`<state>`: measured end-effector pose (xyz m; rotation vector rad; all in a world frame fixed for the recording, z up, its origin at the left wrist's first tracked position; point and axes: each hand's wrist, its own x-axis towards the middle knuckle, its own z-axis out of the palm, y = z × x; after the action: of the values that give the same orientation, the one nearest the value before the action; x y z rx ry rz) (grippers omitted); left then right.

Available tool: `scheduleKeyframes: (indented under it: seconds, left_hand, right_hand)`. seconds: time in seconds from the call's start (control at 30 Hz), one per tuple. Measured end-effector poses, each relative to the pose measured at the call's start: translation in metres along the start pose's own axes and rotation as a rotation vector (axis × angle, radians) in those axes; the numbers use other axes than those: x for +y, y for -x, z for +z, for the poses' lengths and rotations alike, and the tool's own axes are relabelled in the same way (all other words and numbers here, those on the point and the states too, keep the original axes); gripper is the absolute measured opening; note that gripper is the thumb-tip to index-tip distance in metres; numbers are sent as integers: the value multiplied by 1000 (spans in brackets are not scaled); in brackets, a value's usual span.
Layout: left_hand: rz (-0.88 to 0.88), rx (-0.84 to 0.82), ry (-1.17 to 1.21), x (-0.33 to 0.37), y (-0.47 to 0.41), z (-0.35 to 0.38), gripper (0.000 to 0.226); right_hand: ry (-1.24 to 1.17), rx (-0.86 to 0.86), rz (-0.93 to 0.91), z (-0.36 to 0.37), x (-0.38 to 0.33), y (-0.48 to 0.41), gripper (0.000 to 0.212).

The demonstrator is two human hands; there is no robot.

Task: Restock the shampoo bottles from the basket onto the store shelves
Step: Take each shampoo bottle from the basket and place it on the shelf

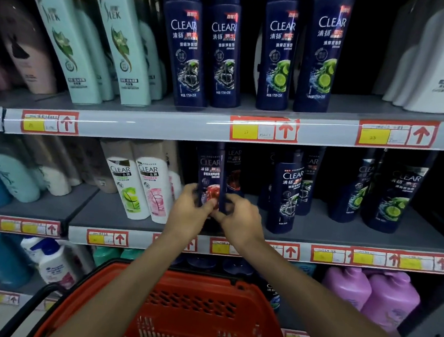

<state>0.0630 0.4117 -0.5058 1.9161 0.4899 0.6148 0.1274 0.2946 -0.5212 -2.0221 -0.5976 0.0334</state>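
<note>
On the middle shelf (317,230), the dark blue Clear bottle with the red label (211,172) is upright near the front edge, and everything else is placed from it. Its base is hidden by the hands, so I cannot tell whether it rests on the shelf. To its left, close but apart, stand two white Clear bottles, one green-labelled (129,187) and one pink-labelled (155,186). The left hand (189,208) grips the bottle's lower left side, fingers curled round its edge and thumb on the front. The right hand (240,218) holds the lower right side, fingers curled behind it and thumb at the front. Just behind the bottle to the right stands a second red-labelled dark bottle (235,169). Farther right is a dark blue bottle with an icy picture (284,198), then lime-labelled bottles (392,199). Below the bottle, nearer the camera, the red basket (192,308) lies under both forearms.
</note>
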Motion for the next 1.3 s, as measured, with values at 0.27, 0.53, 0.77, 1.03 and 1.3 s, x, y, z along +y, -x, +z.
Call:
scheduleKeyframes:
  seconds: [0.27, 0.53, 0.77, 1.03, 1.3]
  left_hand:
    - [18, 118, 27, -28, -1, 0, 40]
    - [23, 70, -35, -34, -3, 5, 66]
    - [-40, 9, -42, -40, -13, 11, 67]
    - [-103, -44, 25, -45, -19, 13, 65]
    - [-96, -87, 88, -39, -17, 10, 80]
  right_hand:
    - [48, 66, -30, 27, 1, -14, 40]
    - [44, 153, -44, 50, 5, -25, 41]
    - [101, 225, -1, 54, 6, -27, 33]
    - [84, 213, 18, 50, 4, -31, 39]
    - [-37, 151, 56, 50, 9, -35, 53]
